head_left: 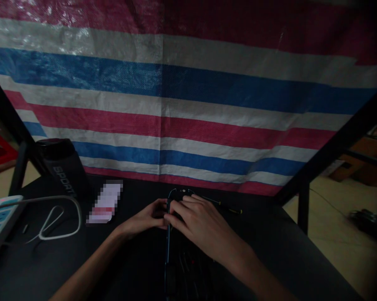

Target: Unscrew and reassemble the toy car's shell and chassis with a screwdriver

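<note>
A dark object with a thin pale-blue edge (168, 246) lies on the black table in front of me. Its kind is hard to make out in the dim light. My left hand (152, 215) grips its left edge, with thumb and fingers closed around it. Over its upper part, my right hand (196, 219) has its fingers bent and drawn together. The right thumb and forefinger meet the same edge, close to the left fingertips. What lies between the right fingers is hidden. Just beyond the right hand rests a screwdriver with a black and yellow handle (234, 210).
A dark bottle (64, 167) stands at the table's back left, beside a phone (105, 202) with a blurred screen. A pale cable (61, 237) loops near a white and blue box (3, 217) at the left edge. A striped sheet (188, 100) hangs behind the table (270, 251).
</note>
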### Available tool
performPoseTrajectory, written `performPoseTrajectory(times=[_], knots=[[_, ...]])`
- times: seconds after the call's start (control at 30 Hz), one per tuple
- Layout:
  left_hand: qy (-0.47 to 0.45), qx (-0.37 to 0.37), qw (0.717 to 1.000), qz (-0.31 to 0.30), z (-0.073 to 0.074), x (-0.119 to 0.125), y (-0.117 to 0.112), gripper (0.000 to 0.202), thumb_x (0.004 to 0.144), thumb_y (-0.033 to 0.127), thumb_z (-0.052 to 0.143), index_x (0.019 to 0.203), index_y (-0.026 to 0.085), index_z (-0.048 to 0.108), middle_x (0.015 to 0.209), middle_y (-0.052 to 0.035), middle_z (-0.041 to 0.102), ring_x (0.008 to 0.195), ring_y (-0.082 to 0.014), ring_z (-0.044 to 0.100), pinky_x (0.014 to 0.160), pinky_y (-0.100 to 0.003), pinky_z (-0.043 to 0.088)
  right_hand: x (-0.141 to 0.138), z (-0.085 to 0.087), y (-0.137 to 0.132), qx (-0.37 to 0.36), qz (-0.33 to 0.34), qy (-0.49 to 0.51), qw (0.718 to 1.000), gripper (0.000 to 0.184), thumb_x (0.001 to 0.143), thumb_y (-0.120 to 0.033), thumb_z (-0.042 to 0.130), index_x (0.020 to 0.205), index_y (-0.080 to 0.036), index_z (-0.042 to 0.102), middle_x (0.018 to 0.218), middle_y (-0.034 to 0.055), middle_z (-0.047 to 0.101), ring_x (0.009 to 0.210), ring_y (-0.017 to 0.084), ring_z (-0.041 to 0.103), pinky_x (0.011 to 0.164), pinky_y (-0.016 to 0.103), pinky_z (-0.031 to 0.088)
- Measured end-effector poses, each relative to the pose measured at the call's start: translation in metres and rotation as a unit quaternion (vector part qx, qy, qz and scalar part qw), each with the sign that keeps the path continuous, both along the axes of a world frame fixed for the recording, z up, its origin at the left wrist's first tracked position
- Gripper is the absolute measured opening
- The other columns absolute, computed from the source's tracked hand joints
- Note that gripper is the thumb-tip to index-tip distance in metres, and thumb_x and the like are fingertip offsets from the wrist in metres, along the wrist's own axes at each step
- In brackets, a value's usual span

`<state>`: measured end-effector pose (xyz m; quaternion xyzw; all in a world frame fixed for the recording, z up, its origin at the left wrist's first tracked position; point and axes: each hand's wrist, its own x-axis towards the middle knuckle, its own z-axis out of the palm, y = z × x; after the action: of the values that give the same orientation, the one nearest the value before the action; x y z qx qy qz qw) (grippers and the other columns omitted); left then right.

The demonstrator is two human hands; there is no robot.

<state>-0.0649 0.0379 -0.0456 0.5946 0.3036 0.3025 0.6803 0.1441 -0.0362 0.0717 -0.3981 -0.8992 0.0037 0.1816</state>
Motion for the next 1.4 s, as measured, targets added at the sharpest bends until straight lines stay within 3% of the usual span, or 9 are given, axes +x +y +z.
performPoseTrajectory(times=[0.17, 0.37, 0.47, 0.53, 0.7, 0.87, 1.1, 1.27, 1.4], knots=[[-0.008, -0.001, 1.000, -0.006, 0.002, 0.002, 0.000, 0.067, 0.075, 0.030, 0.086, 0.134, 0.019, 0.056, 0.133, -0.0117, 0.059, 0.132, -0.0349, 0.051, 0.112, -0.056, 0.039, 0.000, 0.003, -0.001, -0.022, 0.020, 0.036, 0.999, 0.012, 0.094, -0.016, 0.058, 0.106, -0.019, 0.059, 0.101, 0.0047, 0.066, 0.099, 0.022, 0.061, 0.095, 0.039, 0.047], [0.006, -0.035, 0.999, -0.001, 0.004, 0.002, -0.001, 0.071, 0.077, 0.029, 0.084, 0.139, 0.019, 0.051, 0.141, -0.0169, 0.052, 0.132, -0.0360, 0.052, 0.106, -0.057, 0.046, 0.004, -0.002, 0.001, -0.021, -0.085, 0.016, 0.996, 0.015, 0.103, -0.026, 0.048, 0.096, -0.020, 0.060, 0.084, 0.0046, 0.067, 0.082, 0.023, 0.062, 0.078, 0.038, 0.047], [0.005, -0.031, 0.999, -0.009, 0.007, 0.002, -0.002, 0.070, 0.077, 0.030, 0.084, 0.138, 0.018, 0.051, 0.140, -0.0174, 0.053, 0.130, -0.0360, 0.054, 0.106, -0.058, 0.046, 0.007, -0.001, 0.001, -0.035, -0.042, 0.047, 0.997, 0.005, 0.097, -0.018, 0.054, 0.098, -0.021, 0.058, 0.092, 0.0039, 0.067, 0.091, 0.022, 0.061, 0.084, 0.036, 0.046], [0.001, -0.025, 1.000, -0.014, 0.009, 0.002, -0.002, 0.070, 0.077, 0.030, 0.084, 0.137, 0.018, 0.052, 0.139, -0.0161, 0.055, 0.131, -0.0357, 0.054, 0.108, -0.058, 0.044, 0.007, 0.000, 0.001, -0.033, -0.021, 0.068, 0.997, 0.011, 0.093, -0.015, 0.058, 0.103, -0.021, 0.056, 0.099, 0.0041, 0.066, 0.097, 0.022, 0.060, 0.090, 0.037, 0.045], [0.018, -0.021, 1.000, -0.002, 0.007, 0.004, -0.001, 0.070, 0.077, 0.029, 0.084, 0.138, 0.019, 0.050, 0.140, -0.0143, 0.056, 0.131, -0.0353, 0.054, 0.106, -0.055, 0.048, 0.004, -0.004, 0.001, -0.044, -0.042, 0.036, 0.997, 0.011, 0.104, -0.023, 0.045, 0.102, -0.021, 0.056, 0.087, 0.0036, 0.065, 0.084, 0.021, 0.061, 0.080, 0.036, 0.046], [0.018, -0.006, 1.000, -0.012, 0.007, 0.004, -0.002, 0.062, 0.079, 0.029, 0.082, 0.133, 0.017, 0.055, 0.129, -0.0120, 0.063, 0.125, -0.0332, 0.059, 0.105, -0.051, 0.049, 0.002, -0.007, 0.001, -0.023, 0.011, 0.079, 0.997, 0.009, 0.099, -0.020, 0.052, 0.109, -0.021, 0.053, 0.103, 0.0055, 0.066, 0.100, 0.023, 0.059, 0.094, 0.039, 0.044], [0.011, -0.002, 1.000, -0.010, 0.002, 0.004, -0.002, 0.056, 0.080, 0.028, 0.082, 0.129, 0.017, 0.059, 0.130, -0.0114, 0.062, 0.125, -0.0332, 0.058, 0.105, -0.052, 0.049, -0.003, -0.011, 0.001, 0.019, -0.021, 0.031, 0.999, 0.019, 0.107, -0.032, 0.045, 0.102, -0.022, 0.061, 0.092, 0.0059, 0.069, 0.088, 0.022, 0.061, 0.087, 0.039, 0.043], [0.007, 0.008, 1.000, -0.012, 0.001, 0.003, 0.000, 0.055, 0.080, 0.029, 0.082, 0.128, 0.016, 0.060, 0.130, -0.0121, 0.062, 0.127, -0.0349, 0.057, 0.106, -0.054, 0.048, -0.003, -0.012, 0.000, 0.017, 0.000, 0.061, 0.998, 0.011, 0.099, -0.019, 0.053, 0.106, -0.020, 0.061, 0.101, 0.0060, 0.069, 0.098, 0.023, 0.060, 0.092, 0.038, 0.041], [0.013, 0.005, 1.000, -0.002, 0.002, 0.003, -0.001, 0.057, 0.080, 0.028, 0.082, 0.131, 0.018, 0.058, 0.132, -0.0117, 0.062, 0.127, -0.0346, 0.057, 0.107, -0.053, 0.047, -0.002, -0.011, 0.000, 0.026, -0.025, 0.047, 0.998, 0.014, 0.101, -0.026, 0.053, 0.106, -0.022, 0.065, 0.096, 0.0048, 0.072, 0.091, 0.023, 0.061, 0.089, 0.040, 0.039]])
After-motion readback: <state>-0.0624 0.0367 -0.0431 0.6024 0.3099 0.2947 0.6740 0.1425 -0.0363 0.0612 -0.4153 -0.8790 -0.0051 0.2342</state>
